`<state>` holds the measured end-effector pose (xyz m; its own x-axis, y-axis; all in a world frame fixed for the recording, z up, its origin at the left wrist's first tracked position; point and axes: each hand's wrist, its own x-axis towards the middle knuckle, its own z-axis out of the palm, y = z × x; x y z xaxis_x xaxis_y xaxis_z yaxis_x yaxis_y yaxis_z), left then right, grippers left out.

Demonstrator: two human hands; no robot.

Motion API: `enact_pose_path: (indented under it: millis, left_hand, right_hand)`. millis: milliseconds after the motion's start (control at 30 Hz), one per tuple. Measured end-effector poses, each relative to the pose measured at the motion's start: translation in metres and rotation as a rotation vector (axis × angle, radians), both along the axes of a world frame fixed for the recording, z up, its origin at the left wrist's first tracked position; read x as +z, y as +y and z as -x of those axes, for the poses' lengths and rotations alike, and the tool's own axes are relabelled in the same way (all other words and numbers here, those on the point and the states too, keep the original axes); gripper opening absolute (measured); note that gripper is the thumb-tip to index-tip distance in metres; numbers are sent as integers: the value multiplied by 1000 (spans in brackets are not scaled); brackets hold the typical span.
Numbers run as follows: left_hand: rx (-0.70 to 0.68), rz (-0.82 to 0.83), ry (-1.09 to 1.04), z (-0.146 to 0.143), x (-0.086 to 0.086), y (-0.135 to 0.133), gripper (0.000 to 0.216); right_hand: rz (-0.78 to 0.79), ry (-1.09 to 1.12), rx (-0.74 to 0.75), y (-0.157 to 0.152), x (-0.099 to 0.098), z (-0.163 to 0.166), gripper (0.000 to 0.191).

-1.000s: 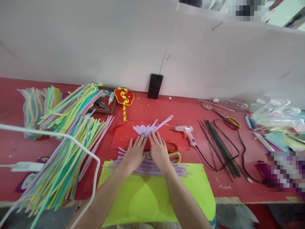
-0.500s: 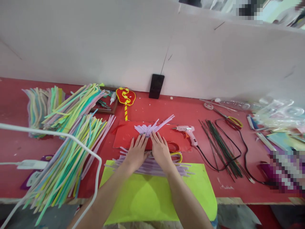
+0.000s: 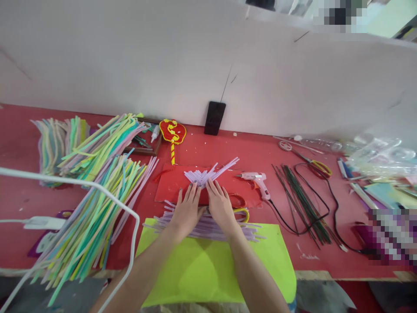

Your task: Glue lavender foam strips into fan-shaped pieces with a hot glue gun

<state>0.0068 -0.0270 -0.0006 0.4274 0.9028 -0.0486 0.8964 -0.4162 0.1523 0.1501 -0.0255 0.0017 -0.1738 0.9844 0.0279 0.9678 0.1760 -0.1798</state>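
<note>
Short lilac pipe cleaners (image 3: 202, 176), joined in a V-shaped weave, lie on a red board (image 3: 169, 187); two longer ends stick out to the upper right. My left hand (image 3: 186, 209) lies palm down with fingers stretched, its fingertips at the lower edge of the weave. Flat beside it, my right hand (image 3: 220, 204) touches the same edge with fingers extended. Under my wrists, loose lilac pipe cleaners (image 3: 208, 232) rest across a lime-green sheet (image 3: 208, 274). Scissors with red and yellow handles (image 3: 241, 215) are partly hidden by my right hand.
On the right lie a pink glue gun (image 3: 256, 179) with a black cord, dark green stems (image 3: 304, 200) and more scissors (image 3: 321, 167). Bundles of coloured pipe cleaners (image 3: 87, 217) fill the left. A phone (image 3: 215, 117) leans on the wall; a white cable (image 3: 107, 193) crosses the left foreground.
Both hands stay nearly in place on the lower edge of the weave. The view shifts very slightly; nothing is picked up or let go.
</note>
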Motion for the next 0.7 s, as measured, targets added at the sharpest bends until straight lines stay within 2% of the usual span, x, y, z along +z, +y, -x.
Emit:
enact_pose_path:
  millis: [267,533,700]
  left_hand:
    - [-20,16,35,3,-9,-2,61]
    - [-46,7,19,3,-4,-1,56]
    - [-28,-12,13,4,-8,-2,59]
  right_hand:
    - [11,-13,2,-1,0,0,58]
    - [-32,52,-17,1,-1,-1,52]
    - [-40,74,-16,2,-2,-1,52]
